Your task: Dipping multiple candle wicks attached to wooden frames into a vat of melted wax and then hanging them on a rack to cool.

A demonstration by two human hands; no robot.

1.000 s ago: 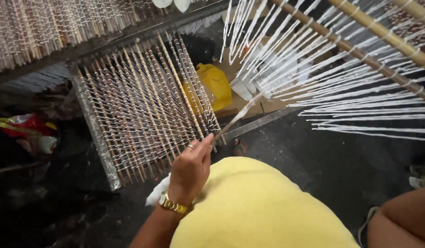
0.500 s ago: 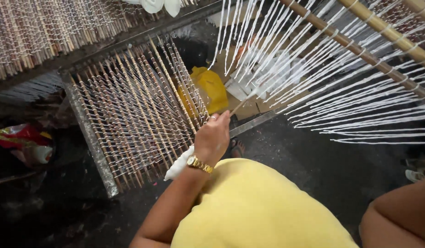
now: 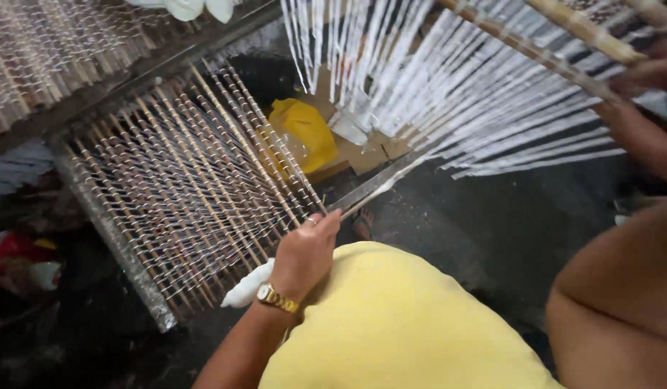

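Note:
My left hand, with a gold watch and a ring, pinches a thin white-coated stick that points up and right toward the hanging white strands. A white cloth shows just under that hand. The strands hang in rows from bamboo poles across the top right. My right hand is blurred at the upper right edge, with its fingers curled at the end of a pole. A yellow garment covers my lap.
A slanted rack of thin sticks laced with white thread fills the left, with a grey metal frame edge. Behind it lie a yellow bag and cardboard. A metal bar crosses the dark floor. Red packaging sits far left.
My left hand rose with the stick toward the strands, then dropped back beside the rack. My right arm has reached up into view at the poles. The strands have swung left.

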